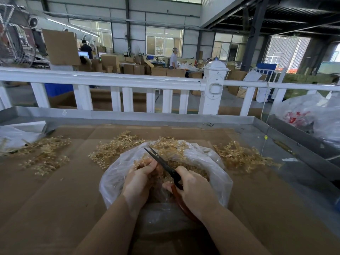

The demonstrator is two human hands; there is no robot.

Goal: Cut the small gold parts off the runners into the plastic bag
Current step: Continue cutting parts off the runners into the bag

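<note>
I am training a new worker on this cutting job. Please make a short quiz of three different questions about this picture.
1. True or false: the right hand holds the scissors.
2. Where does the left hand hold its gold runner? A) over the open bag B) beside the white fence
3. Fill in: loose runner piles lie on the ____.

Key:
1. True
2. A
3. Cardboard
</note>
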